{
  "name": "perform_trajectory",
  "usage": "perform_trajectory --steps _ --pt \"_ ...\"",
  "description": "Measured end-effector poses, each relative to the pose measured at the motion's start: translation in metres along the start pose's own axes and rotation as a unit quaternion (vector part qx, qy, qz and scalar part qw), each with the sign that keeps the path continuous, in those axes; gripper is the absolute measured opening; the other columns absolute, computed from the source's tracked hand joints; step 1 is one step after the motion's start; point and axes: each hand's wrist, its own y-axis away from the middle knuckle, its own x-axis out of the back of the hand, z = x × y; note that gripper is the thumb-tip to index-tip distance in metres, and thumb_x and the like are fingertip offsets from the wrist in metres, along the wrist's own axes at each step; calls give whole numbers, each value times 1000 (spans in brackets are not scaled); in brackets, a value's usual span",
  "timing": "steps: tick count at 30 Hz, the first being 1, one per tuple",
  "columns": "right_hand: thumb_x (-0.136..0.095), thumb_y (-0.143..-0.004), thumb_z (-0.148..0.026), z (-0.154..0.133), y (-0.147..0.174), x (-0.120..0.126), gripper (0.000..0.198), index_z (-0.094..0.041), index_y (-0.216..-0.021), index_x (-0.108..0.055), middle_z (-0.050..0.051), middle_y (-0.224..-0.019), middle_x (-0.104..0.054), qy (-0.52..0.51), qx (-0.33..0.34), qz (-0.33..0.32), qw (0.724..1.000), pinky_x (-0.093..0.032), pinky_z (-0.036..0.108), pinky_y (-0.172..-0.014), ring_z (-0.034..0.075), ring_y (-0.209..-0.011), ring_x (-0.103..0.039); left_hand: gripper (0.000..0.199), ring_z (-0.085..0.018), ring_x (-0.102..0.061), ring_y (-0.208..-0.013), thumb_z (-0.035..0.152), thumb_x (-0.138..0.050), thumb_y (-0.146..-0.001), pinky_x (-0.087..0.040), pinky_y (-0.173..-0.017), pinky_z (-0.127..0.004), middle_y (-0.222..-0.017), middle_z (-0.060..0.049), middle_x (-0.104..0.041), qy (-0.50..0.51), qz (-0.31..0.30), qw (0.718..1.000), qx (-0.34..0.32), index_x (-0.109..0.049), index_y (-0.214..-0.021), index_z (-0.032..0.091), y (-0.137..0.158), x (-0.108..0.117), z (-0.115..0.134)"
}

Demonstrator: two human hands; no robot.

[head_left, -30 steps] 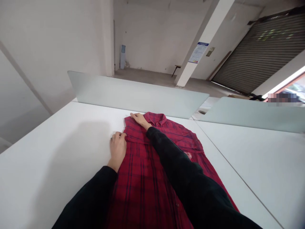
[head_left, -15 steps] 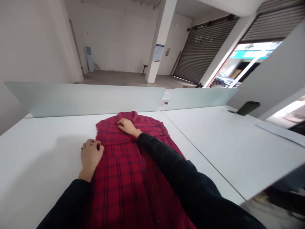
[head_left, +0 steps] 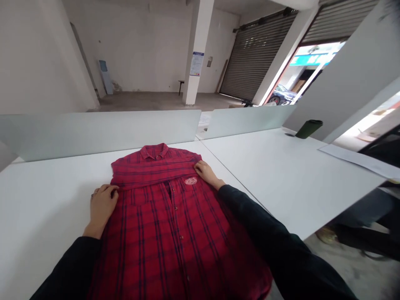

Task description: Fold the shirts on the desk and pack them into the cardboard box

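Note:
A red plaid shirt (head_left: 150, 233) with dark lines lies front side up on the table, collar at the far end. Its sleeves are laid across the chest beneath the collar. A small row of buttons runs down the front, and a pale round emblem (head_left: 191, 181) shows on the right of the chest. At the shirt's left edge, my left hand (head_left: 102, 205) is closed, thumb and finger pinching the fabric by the sleeve fold. My right hand (head_left: 208, 173) has its fingers curled onto the cloth at the right edge, by the end of the folded sleeve layer.
Frosted panels (head_left: 103, 132) stand along the far edge of the white table (head_left: 265, 166). A dark green cylindrical object (head_left: 309, 129) and a flat white sheet (head_left: 359, 160) are on the right. A seam divides the tabletop. Part of a seated person shows at the lower right.
My right hand has moved from the upper chest to the shirt's right edge, uncovering the emblem and the buttons. My left hand stays at the left edge. The view has shifted to the right.

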Motion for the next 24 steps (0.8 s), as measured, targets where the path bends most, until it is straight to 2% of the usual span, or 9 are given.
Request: perform_trajectory --steps 6,9,12,15,20,24 --pt "-47 -86 -11 -2 -1 0 18 -16 -83 -64 10 -89 -61 -6 7 2 1000 -47 34 -85 20 -87 -55 33 -30 -59 -95 29 -40 -85 -46 -92 -46 -103 -12 -66 -6 -6 1000 -6 -69 -96 18 -2 1 0" --pt "-50 -79 -5 -12 10 12 25 -16 -94 -67 11 -105 -63 -1 24 -9 1000 -46 36 -93 21 -99 -57 33 -30 -59 -95 29 -41 -85 -45 -94 -46 -103 -13 -65 -1 -9 1000 -10 -69 -98 16 -2 1 -1" --pt "-54 -77 -5 -28 38 30 35 -16 -107 -67 13 -120 -60 1 74 -42 996 -46 40 -98 24 -110 -56 33 -29 -59 -96 28 -41 -86 -43 -96 -46 -105 -14 -64 2 -15 1000 -14 -68 -101 15 -3 0 -2" --pt "-56 -81 -11 -41 73 45 31 -17 -109 -68 13 -118 -63 -23 110 -93 989 -48 41 -98 24 -111 -58 32 -29 -58 -101 27 -43 -85 -42 -97 -45 -105 -14 -63 4 -24 1000 -11 -68 -102 16 -4 1 -2" --pt "-50 -89 -16 -46 114 53 34 -19 -120 -64 14 -132 -56 -39 83 -105 990 -45 45 -106 25 -125 -52 32 -29 -55 -103 25 -47 -84 -36 -103 -45 -106 -14 -61 26 -57 998 4 -67 -106 12 -4 10 7" --pt "-51 -87 -15 -58 130 63 36 -14 -120 -63 17 -135 -54 -44 51 -106 992 -46 45 -106 27 -126 -53 43 -30 -52 -113 26 -45 -85 -36 -103 -44 -115 -16 -57 57 -66 996 8 -58 -122 8 1 20 12"
